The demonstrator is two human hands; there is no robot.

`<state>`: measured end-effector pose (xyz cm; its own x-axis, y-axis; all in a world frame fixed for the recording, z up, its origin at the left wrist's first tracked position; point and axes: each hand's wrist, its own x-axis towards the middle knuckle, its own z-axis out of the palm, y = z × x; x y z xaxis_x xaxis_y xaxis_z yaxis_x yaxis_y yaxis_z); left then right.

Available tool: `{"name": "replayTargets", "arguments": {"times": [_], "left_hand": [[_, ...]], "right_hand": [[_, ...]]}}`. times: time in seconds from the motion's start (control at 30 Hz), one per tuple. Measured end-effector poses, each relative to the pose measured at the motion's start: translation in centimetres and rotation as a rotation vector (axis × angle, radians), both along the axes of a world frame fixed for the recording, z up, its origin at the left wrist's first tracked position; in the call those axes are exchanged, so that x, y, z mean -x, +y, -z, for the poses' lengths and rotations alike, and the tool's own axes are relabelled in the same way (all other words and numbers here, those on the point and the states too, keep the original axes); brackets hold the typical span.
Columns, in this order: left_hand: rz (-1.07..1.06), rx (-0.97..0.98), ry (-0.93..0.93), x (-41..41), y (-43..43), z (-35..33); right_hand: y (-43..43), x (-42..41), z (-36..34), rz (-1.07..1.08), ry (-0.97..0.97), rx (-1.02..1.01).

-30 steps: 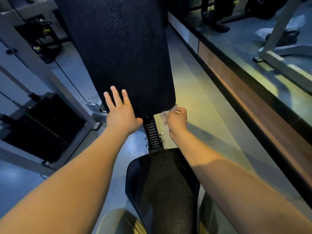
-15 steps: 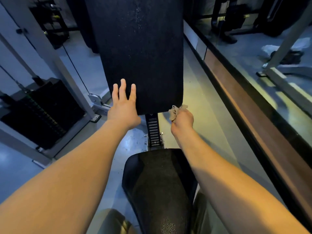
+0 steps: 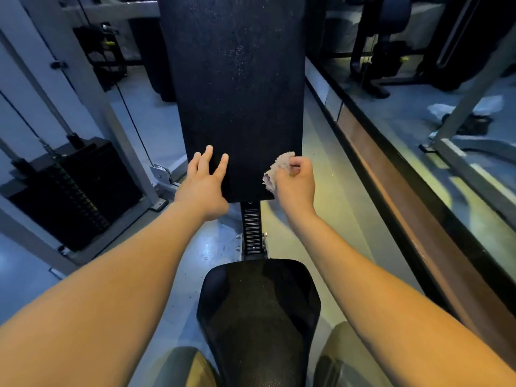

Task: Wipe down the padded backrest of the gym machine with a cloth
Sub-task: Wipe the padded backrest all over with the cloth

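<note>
The black padded backrest (image 3: 237, 88) rises straight ahead of me, its lower edge just above a toothed adjustment rail. My left hand (image 3: 202, 185) lies flat with straight fingers on the pad's lower left corner. My right hand (image 3: 296, 182) grips a small crumpled pale cloth (image 3: 275, 171) and holds it against the pad's lower right corner. The cloth sticks out to the left of my curled fingers.
The black seat pad (image 3: 259, 311) sits below the toothed rail (image 3: 252, 230), between my knees. A weight stack (image 3: 69, 191) with cables and a grey frame stands on the left. On the right runs a wood-trimmed ledge (image 3: 405, 196) under a mirror wall.
My right hand with the cloth has risen from below the pad's bottom edge onto its lower right corner. My left hand stays on the lower left corner. The view has tilted up slightly.
</note>
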<state>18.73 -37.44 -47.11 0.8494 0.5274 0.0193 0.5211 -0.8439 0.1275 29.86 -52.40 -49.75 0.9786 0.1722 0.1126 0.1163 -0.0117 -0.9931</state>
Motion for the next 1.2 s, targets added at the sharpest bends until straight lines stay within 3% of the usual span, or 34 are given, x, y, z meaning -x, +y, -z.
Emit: {"name": "replayTargets", "arguments": {"times": [0.17,0.3,0.47,0.57,0.63,0.77,1.0,1.13,1.2], "left_hand": [[-0.032,-0.007,-0.198,2.9,1.7,-0.5],[-0.135,0.06,-0.161,5.6,3.7,2.2],[-0.204,0.165,-0.122,7.7,4.3,5.2],[-0.218,0.159,-0.17,8.0,4.6,6.1],[-0.248,0.144,-0.231,7.6,4.5,6.0],[-0.265,0.168,-0.318,7.2,4.3,5.0],[-0.256,0.175,-0.351,8.3,4.6,4.9],[-0.258,0.213,-0.356,8.9,4.8,4.9],[-0.267,0.23,-0.36,9.3,4.9,5.0]], "right_hand": [[1.8,-1.6,0.5,-0.009,-0.503,0.306],[5.1,0.4,2.8,-0.023,-0.643,0.386],[7.2,2.7,7.3,-0.322,-0.94,0.677],[6.4,1.8,5.9,-0.456,-1.09,0.804],[6.2,1.1,2.6,-0.422,-1.178,0.748],[8.9,-0.8,-2.0,-0.151,-1.087,0.54],[7.1,1.9,5.3,-0.587,-1.24,0.868],[9.6,0.4,-1.0,-0.314,-1.253,0.556],[11.2,0.3,-2.7,-0.177,-1.211,0.522]]}}
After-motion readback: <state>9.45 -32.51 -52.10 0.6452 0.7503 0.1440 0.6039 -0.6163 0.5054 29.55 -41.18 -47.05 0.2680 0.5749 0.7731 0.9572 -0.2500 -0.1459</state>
